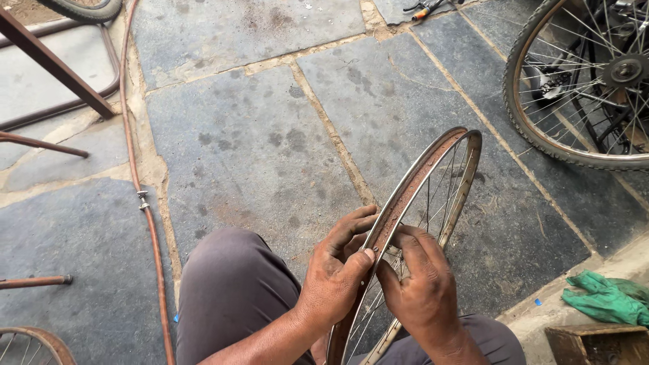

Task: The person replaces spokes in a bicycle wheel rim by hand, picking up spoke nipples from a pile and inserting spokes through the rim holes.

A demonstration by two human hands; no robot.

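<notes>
A bare bicycle wheel rim with thin spokes and a rusty inner channel stands on edge between my knees, leaning away over the stone floor. My left hand grips the rim's left side, thumb pressed on the channel. My right hand holds the right side, fingers curled among the spokes near the rim. Both hands are dirty with grease. Whether a small tool or nipple sits under the fingers cannot be made out.
A bicycle wheel with tyre stands at the upper right. A green cloth lies by a wooden box at the lower right. A reddish hose runs down the left. A rusty metal frame and another rim are at the left.
</notes>
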